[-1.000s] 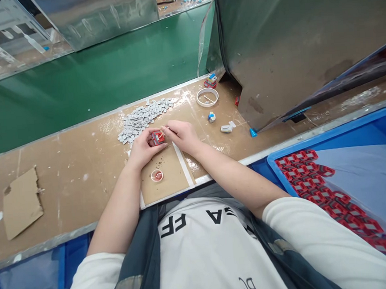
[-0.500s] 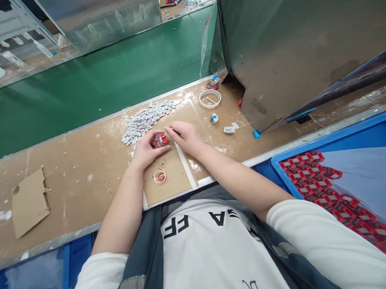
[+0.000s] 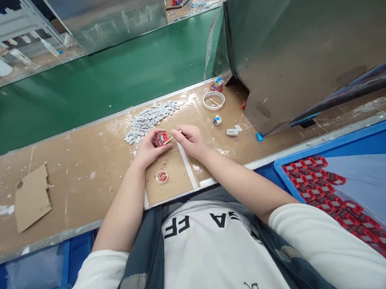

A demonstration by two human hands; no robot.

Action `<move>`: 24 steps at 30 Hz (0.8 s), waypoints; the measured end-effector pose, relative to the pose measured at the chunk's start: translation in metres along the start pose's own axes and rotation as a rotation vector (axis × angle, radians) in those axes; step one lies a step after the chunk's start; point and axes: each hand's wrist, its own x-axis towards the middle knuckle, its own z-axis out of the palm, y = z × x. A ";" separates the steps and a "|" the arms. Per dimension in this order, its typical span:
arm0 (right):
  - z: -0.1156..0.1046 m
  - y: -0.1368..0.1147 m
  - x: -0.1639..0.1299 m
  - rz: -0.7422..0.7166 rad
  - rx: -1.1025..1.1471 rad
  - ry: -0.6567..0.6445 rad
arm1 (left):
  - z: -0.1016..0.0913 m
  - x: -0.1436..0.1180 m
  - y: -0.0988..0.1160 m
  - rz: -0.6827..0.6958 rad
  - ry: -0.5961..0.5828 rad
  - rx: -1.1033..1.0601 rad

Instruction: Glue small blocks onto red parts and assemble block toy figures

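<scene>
Between the thumb and fingers of my left hand (image 3: 149,149) sits a small red and grey plastic part (image 3: 162,138), its red side facing up. My right hand (image 3: 191,140) pinches a thin wooden stick (image 3: 169,140), whose tip lies at the right edge of the red part; I cannot tell whether it touches. Nearer to me, a small clear cup (image 3: 161,176) with reddish contents stands on a cardboard mat (image 3: 173,190). Just beyond my left hand spreads a heap of small grey pieces (image 3: 148,121).
A white tape ring (image 3: 213,100), a small blue-and-white block (image 3: 217,120) and a whitish block (image 3: 232,132) lie right of my hands. At far right a blue bin (image 3: 280,167) holds rows of red parts (image 3: 314,180). Torn cardboard (image 3: 33,197) lies left. A metal panel (image 3: 273,68) rises at right.
The stick now points more sideways, with its tip at the part's right edge. My right hand has shifted slightly right of the red part. The whole view has moved a little.
</scene>
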 end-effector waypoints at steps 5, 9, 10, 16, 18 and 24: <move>0.005 -0.012 -0.009 -0.179 0.099 -0.417 | 0.001 0.001 0.002 -0.044 0.005 -0.276; 0.014 -0.012 -0.014 -0.293 -0.035 -0.620 | 0.002 0.001 0.002 -0.043 0.011 -0.328; 0.016 -0.012 -0.015 -0.319 -0.068 -0.644 | 0.002 0.000 0.002 -0.044 0.009 -0.340; 0.019 -0.008 -0.016 -0.401 -0.186 -0.722 | 0.001 -0.001 0.005 -0.045 -0.006 -0.373; 0.019 -0.008 -0.016 -0.400 -0.190 -0.736 | 0.001 -0.001 0.005 -0.037 -0.017 -0.351; 0.015 -0.008 -0.015 -0.255 -0.039 -0.509 | 0.002 0.000 0.001 -0.027 -0.020 -0.351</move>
